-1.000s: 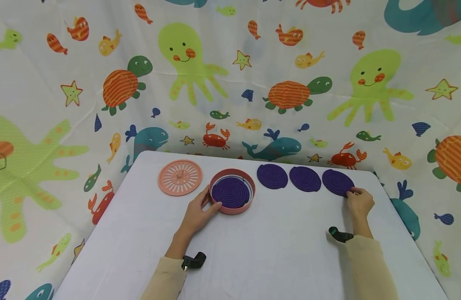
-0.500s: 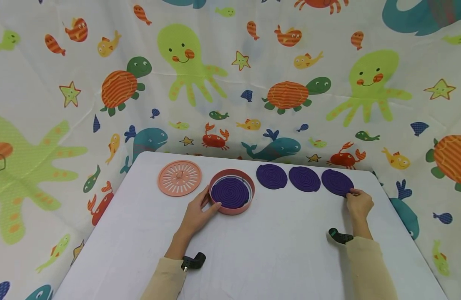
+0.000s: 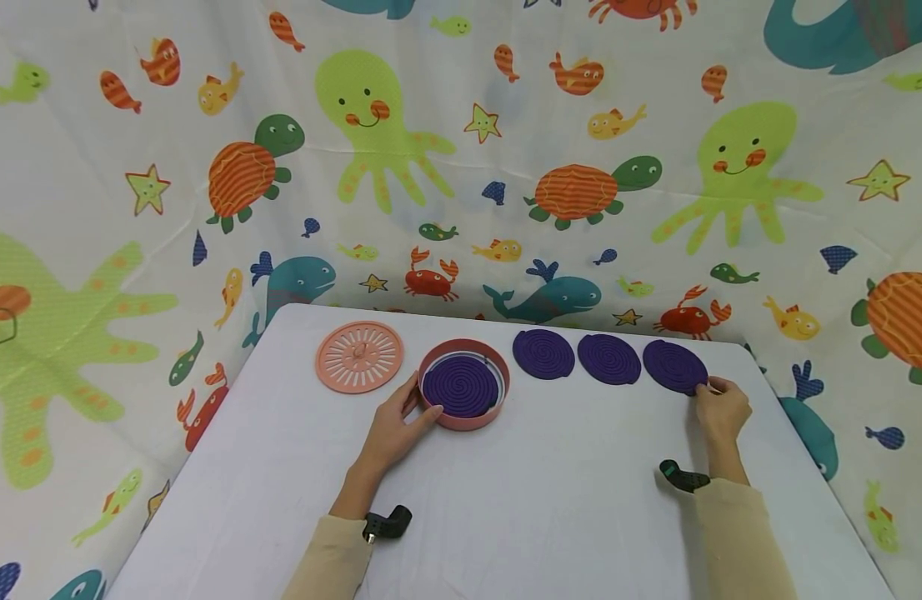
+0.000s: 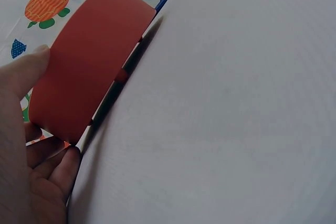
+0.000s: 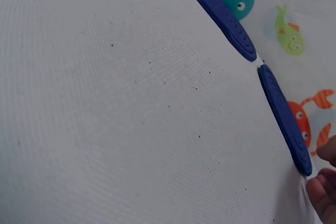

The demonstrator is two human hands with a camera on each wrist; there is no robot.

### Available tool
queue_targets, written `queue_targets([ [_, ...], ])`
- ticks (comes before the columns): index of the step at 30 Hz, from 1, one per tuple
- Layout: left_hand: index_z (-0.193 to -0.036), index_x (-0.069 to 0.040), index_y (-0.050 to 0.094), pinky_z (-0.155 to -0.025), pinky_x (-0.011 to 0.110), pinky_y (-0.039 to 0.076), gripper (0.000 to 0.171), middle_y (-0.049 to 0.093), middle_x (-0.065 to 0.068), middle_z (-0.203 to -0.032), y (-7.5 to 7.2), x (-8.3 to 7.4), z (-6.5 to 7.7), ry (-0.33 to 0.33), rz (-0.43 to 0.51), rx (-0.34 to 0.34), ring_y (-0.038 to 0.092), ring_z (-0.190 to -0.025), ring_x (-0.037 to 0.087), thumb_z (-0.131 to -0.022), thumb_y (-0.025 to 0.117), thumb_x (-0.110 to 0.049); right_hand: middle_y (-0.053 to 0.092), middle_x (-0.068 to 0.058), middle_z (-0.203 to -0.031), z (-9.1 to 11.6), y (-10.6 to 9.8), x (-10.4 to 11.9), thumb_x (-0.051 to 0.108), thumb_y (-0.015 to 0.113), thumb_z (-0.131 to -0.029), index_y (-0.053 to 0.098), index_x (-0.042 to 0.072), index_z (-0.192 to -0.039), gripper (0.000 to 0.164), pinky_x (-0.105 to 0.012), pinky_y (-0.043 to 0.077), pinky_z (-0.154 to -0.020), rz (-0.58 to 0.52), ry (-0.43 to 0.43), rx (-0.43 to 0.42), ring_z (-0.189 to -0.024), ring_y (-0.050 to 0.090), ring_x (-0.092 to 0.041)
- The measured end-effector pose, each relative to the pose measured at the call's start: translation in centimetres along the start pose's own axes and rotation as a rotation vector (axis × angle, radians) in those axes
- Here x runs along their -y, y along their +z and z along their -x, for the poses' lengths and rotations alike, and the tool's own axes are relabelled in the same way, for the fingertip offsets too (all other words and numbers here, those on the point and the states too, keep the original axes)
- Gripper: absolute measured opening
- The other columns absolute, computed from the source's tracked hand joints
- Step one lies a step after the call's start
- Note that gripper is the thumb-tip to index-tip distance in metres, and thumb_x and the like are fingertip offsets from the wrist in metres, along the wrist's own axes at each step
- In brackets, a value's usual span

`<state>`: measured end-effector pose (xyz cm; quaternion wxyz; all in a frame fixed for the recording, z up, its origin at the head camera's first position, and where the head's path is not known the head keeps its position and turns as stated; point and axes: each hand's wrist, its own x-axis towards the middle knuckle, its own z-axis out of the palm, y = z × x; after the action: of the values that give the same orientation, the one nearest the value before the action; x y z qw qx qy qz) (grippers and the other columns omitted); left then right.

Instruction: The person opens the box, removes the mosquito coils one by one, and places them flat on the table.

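Working along the table's (image 3: 543,500) far edge, apparently picking up.
Pink box (image 3: 464,424) mid-edge, gripped by the left hand (image 3: 397,423); near the far-right corner, right hand (image 3: 722,408) pinching the rightmost purple disc (image 3: 674,367). Lifting should call for a firm hold.

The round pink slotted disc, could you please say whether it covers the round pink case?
No, the slotted disc lies on the white table beside the case.

A round pink case (image 3: 467,423) stands upright and open, a purple spiral disc (image 3: 461,385) inside. The rightmost purple disc (image 3: 674,366) lies near the table's (image 3: 543,483) far edge.
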<state>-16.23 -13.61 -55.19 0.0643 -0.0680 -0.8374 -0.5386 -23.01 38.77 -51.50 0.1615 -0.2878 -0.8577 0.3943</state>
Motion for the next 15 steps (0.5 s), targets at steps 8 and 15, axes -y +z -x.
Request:
queue_targets([
  [8, -0.156, -0.011, 0.035, -0.112, 0.032, 0.046, 0.085, 0.044, 0.012, -0.157, 0.0, 0.0, 0.0, 0.007, -0.001, -0.003, 0.048, -0.142, 0.026, -0.089, 0.074, -0.044, 0.059, -0.028, -0.134, 0.4, -0.1, 0.6, 0.023, 0.05, -0.101, 0.054, -0.007, -0.137, 0.047, -0.008, 0.034, -0.06, -0.032, 0.012, -0.007, -0.118, 0.057, -0.038],
  [15, -0.156, -0.011, 0.036, -0.113, 0.031, 0.046, 0.085, 0.044, 0.012, -0.157, 0.0, 0.0, 0.0, 0.005, 0.002, -0.005, 0.048, -0.142, 0.025, -0.089, 0.075, -0.044, 0.06, -0.023, -0.135, 0.7, -0.1, 1.6, 0.026, 0.051, -0.101, 0.054, -0.002, -0.14, 0.048, -0.01, 0.036, -0.066, -0.061, 0.008, -0.037, -0.117, 0.057, -0.032],
])
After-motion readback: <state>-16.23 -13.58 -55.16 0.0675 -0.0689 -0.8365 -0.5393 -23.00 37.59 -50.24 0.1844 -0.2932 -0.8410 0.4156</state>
